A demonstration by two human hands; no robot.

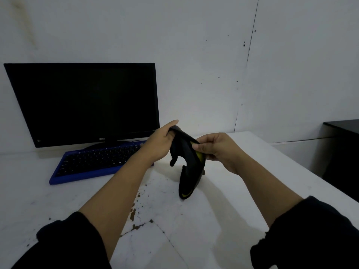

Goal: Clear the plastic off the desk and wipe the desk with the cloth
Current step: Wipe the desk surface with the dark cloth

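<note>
you are holding the black cloth (186, 167) in the air just over the desk (213, 222), your left hand (158, 141) gripping its top edge and your right hand (219, 150) pinching the fold. gather it into a flat pad before pressing onto the brown stains (133, 212).

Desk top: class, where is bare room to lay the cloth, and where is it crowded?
Bare: the desk right of the cloth, to its edge, and the near left before the keyboard. Crowded: back left, with keyboard and monitor.
</note>
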